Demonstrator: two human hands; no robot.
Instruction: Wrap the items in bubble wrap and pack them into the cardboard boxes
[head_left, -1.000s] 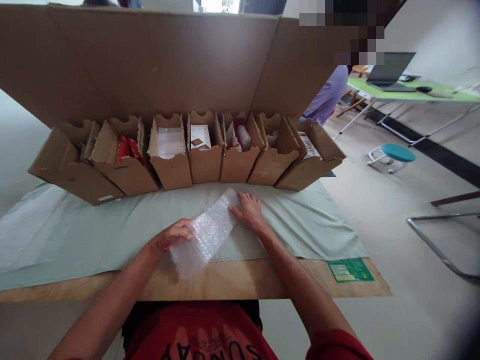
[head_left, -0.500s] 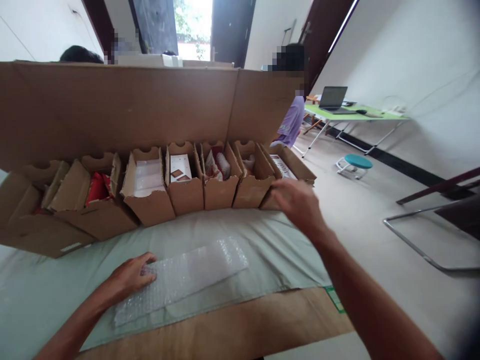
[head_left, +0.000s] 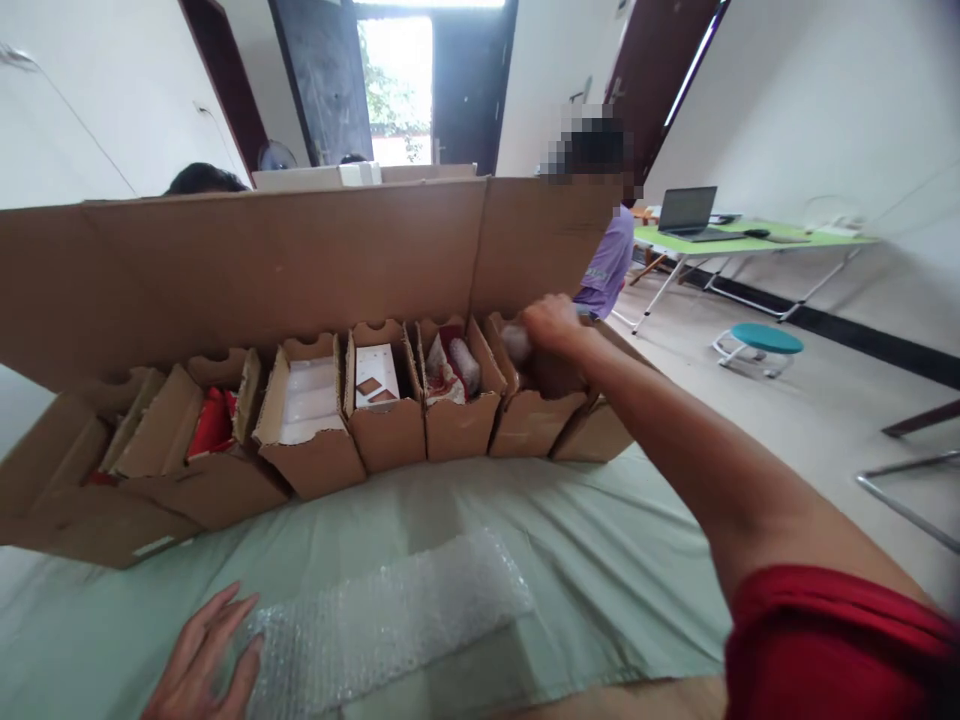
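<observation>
A strip of bubble wrap (head_left: 390, 618) lies flat on the pale green cloth (head_left: 600, 540) in front of me. My left hand (head_left: 201, 662) rests on its left end with fingers spread flat. My right hand (head_left: 551, 325) reaches far forward into a cardboard compartment (head_left: 529, 420) second from the right in a row of small boxes. Its fingers are curled around a pale, bubble-wrapped item (head_left: 516, 342) at the compartment's mouth. What the item is cannot be made out.
A tall cardboard flap (head_left: 262, 260) stands behind the row of compartments, which hold red packs (head_left: 212, 422), white boxes (head_left: 375, 375) and wrapped pieces. A person in a purple shirt (head_left: 604, 265) sits beyond. A green table with a laptop (head_left: 686, 212) and a teal stool (head_left: 757, 340) stand at the right.
My right hand moved from above the rightmost boxes into the second compartment from the right and closed on a wrapped item. My left hand stays on the bubble wrap. The view tilted upward.
</observation>
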